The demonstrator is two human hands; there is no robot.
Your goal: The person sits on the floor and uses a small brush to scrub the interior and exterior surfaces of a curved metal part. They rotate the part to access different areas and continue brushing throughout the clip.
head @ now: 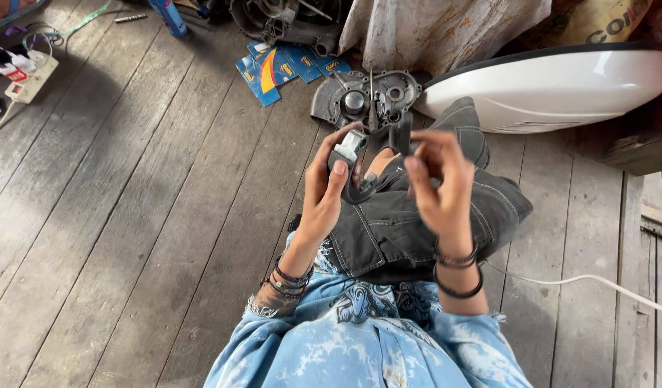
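At the far left, on the grey plank floor (130, 215), lies one white power strip (30, 80) with plugs in it. Further along, a blue spray can (168, 16) lies at the top edge, and a few blue printed packets (273, 68) are fanned out flat. One grey cast-metal engine cover (356, 97) rests on the floor just beyond the hands.

The left hand (325, 194) grips a small grey-and-black metal-and-plastic part (359, 154), thumb pressed on its pale end. The right hand (438, 183) pinches the same part's dark right side; both grips are clenched on it, above the lap in black jeans (395, 230). Right of that sits one white curved plastic panel (553, 90), and one white cable (596, 282) trails away.
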